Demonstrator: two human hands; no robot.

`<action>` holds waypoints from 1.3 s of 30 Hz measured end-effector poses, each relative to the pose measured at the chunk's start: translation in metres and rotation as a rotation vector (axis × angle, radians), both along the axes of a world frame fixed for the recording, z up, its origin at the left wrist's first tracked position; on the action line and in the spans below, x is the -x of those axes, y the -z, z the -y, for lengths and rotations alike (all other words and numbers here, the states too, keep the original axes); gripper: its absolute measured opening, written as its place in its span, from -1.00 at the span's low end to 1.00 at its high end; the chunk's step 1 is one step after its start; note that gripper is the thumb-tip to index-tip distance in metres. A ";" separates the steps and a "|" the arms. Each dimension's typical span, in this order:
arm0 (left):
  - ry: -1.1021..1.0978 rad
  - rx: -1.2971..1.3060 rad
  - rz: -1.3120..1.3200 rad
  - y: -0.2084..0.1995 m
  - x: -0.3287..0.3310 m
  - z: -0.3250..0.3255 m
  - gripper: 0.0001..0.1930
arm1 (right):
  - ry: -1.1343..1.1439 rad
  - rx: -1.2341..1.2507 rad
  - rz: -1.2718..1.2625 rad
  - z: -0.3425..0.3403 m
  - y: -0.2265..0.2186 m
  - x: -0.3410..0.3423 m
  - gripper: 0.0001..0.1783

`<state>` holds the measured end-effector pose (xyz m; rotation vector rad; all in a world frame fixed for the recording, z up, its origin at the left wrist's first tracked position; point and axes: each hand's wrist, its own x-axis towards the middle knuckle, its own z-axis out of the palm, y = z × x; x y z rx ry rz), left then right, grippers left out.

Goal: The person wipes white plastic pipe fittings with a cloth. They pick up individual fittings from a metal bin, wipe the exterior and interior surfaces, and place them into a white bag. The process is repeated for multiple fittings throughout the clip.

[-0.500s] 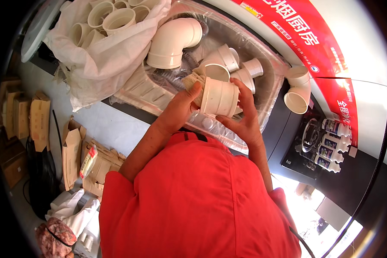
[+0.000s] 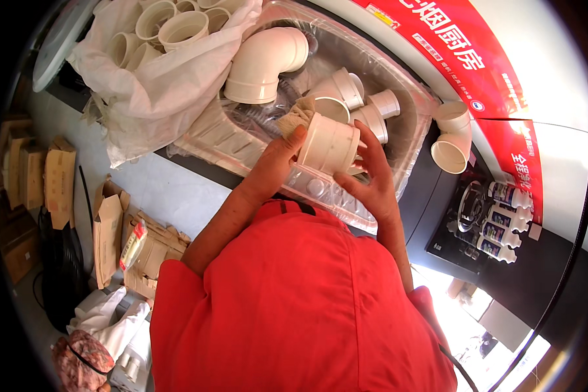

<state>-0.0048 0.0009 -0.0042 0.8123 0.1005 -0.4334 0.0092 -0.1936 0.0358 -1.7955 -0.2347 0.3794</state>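
Observation:
A cream plastic pipe coupling (image 2: 328, 145) is held between my two hands above the front of a plastic-covered sink (image 2: 206, 140). My left hand (image 2: 274, 162) grips its left end, the thumb on the near side, with a tan cloth (image 2: 298, 115) pressed between hand and coupling. Around the right end curve the fingers and thumb of my right hand (image 2: 377, 179). Just behind the coupling, partly hidden by it, lie other pale fittings (image 2: 338, 88) in the sink. A large pipe elbow (image 2: 262, 65) rests farther left in the basin.
A white sack (image 2: 157, 91) full of pipe fittings stands left of the sink. To the right, a curved fitting (image 2: 452, 137) sits on the dark counter (image 2: 419, 202), near several white bottles (image 2: 500, 232). Cardboard boxes (image 2: 108, 228) are on the floor at left.
The coupling has shifted slightly left and tilted, its right end now a little higher and nearer the right fingers. Both hands keep hold of it.

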 end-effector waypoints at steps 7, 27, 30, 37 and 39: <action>-0.009 -0.080 0.050 0.002 -0.001 -0.001 -0.41 | 0.092 -0.246 -0.093 -0.002 0.008 0.002 -0.15; -0.580 0.396 -0.169 0.040 -0.022 -0.030 -0.59 | 0.178 0.317 0.441 0.027 0.002 -0.005 -0.05; -0.630 -0.045 -0.079 0.043 -0.020 -0.035 -0.55 | 0.203 -0.140 0.013 0.033 0.005 -0.006 -0.09; -0.529 -0.617 0.145 0.087 -0.012 -0.037 -0.60 | 0.176 -1.009 -0.696 0.019 0.026 -0.003 -0.03; -0.485 -0.715 0.216 0.102 -0.010 -0.038 -0.60 | 0.169 -1.056 -0.716 0.012 0.025 -0.001 0.01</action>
